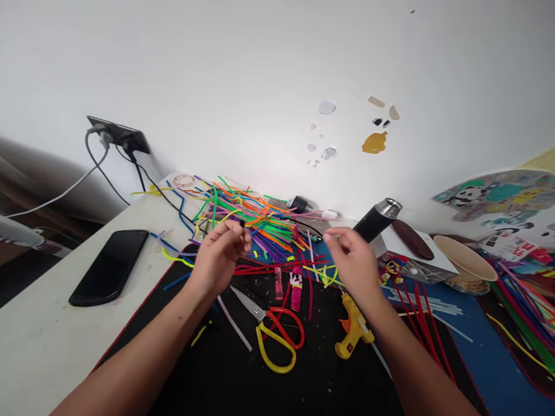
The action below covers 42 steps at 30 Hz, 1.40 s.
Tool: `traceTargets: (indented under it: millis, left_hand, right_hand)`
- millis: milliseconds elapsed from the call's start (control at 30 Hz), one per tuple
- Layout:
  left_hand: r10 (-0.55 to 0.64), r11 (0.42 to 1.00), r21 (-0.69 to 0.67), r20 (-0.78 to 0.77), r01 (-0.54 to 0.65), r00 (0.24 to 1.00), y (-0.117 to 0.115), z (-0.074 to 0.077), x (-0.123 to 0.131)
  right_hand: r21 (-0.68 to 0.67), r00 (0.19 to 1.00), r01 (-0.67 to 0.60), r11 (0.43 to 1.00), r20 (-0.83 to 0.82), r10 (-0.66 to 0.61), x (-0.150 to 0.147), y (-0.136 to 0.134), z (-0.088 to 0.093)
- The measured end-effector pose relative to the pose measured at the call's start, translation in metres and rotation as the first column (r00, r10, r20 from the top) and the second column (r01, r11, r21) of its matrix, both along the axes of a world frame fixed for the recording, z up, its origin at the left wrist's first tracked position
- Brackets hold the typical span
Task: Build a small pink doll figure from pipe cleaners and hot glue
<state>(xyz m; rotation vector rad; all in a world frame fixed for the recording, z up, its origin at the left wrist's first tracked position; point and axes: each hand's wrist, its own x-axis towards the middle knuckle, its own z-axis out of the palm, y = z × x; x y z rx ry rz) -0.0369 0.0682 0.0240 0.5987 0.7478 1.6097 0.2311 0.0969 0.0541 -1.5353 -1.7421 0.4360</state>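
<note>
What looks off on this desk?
Pipe cleaners lie in a tangled heap, with cut scraps strewn over the mat. The flask sits tilted, seemingly propped on a box. The wall shows torn sticker residue. Nothing visibly spilled.

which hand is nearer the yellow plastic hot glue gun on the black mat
Right. The right hand is raised just behind the yellow plastic hot glue gun, with its forearm passing beside it. The left hand is well off to its left, beyond the red-and-yellow-handled scissors.
</note>
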Motion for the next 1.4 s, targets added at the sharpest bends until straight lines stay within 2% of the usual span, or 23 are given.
traceTargets:
  millis: [33,67,133,167,233,333,500,567,667,800,900,1000,1067,1133,1300,1400]
  left_hand:
    - [0.059,0.998,0.016,0.027,-0.06,0.998,0.004,0.003,-0.008]
    - [0.094,0.995,0.034,0.045,-0.096,0.995,0.007,0.005,-0.016]
    - [0.133,0.989,0.055,0.057,-0.137,0.989,0.011,0.009,-0.028]
    - [0.158,0.985,0.06,0.057,-0.161,0.986,0.012,0.01,-0.032]
    - [0.19,0.979,0.063,0.05,-0.193,0.98,0.012,0.012,-0.038]
    - [0.212,0.974,0.071,0.059,-0.216,0.975,0.011,0.016,-0.042]
    - [0.189,0.977,0.081,0.08,-0.196,0.979,0.01,0.017,-0.041]
    - [0.174,0.98,0.082,0.092,-0.181,0.98,0.01,0.016,-0.04]
    - [0.152,0.984,0.081,0.101,-0.16,0.983,0.01,0.016,-0.04]
    - [0.158,0.983,0.077,0.111,-0.167,0.981,0.009,0.02,-0.042]
    - [0.182,0.98,0.067,0.106,-0.189,0.978,0.009,0.022,-0.046]
    - [0.189,0.979,0.062,0.097,-0.196,0.977,0.01,0.02,-0.047]
    - [0.171,0.983,0.048,0.083,-0.176,0.982,0.011,0.016,-0.043]
    - [0.136,0.991,0.011,0.067,-0.137,0.988,0.011,0.012,-0.035]
    - [-0.008,0.993,-0.115,-0.024,0.005,1.0,0.002,-0.002,-0.001]
    - [-0.123,0.977,-0.179,-0.052,0.112,0.991,-0.008,-0.01,0.019]
  right_hand:
    - [-0.07,0.989,-0.135,0.988,0.049,0.138,-0.015,-0.008,-0.007]
    - [-0.142,0.953,-0.277,0.95,0.086,0.29,-0.032,-0.017,-0.013]
    - [-0.227,0.812,-0.503,0.834,0.205,0.546,-0.068,-0.034,-0.026]
    - [-0.25,0.73,-0.57,0.783,0.284,0.622,-0.084,-0.04,-0.03]
    - [-0.282,0.634,-0.623,0.73,0.364,0.682,-0.112,-0.044,-0.036]
    - [-0.293,0.58,-0.649,0.702,0.406,0.706,-0.142,-0.037,-0.038]
    - [-0.339,0.404,-0.712,0.615,0.518,0.754,-0.173,-0.02,-0.051]
    - [-0.354,0.375,-0.722,0.594,0.522,0.766,-0.183,-0.017,-0.058]
    - [-0.356,0.376,-0.727,0.587,0.509,0.774,-0.192,-0.015,-0.061]
    - [-0.318,0.429,-0.728,0.608,0.481,0.765,-0.187,-0.022,-0.048]
    - [-0.212,0.588,-0.731,0.649,0.288,0.756,-0.169,-0.033,-0.039]
    - [-0.101,0.656,-0.749,0.655,0.018,0.754,-0.144,-0.044,-0.038]
    - [-0.073,0.664,-0.747,0.66,-0.118,0.738,-0.126,-0.05,-0.04]
    - [-0.128,0.717,-0.692,0.71,-0.236,0.656,-0.109,-0.054,-0.041]
    - [-0.28,0.774,-0.597,0.752,-0.447,0.449,-0.074,-0.064,-0.033]
    - [-0.264,0.79,-0.541,0.798,-0.485,0.375,-0.062,-0.069,-0.036]
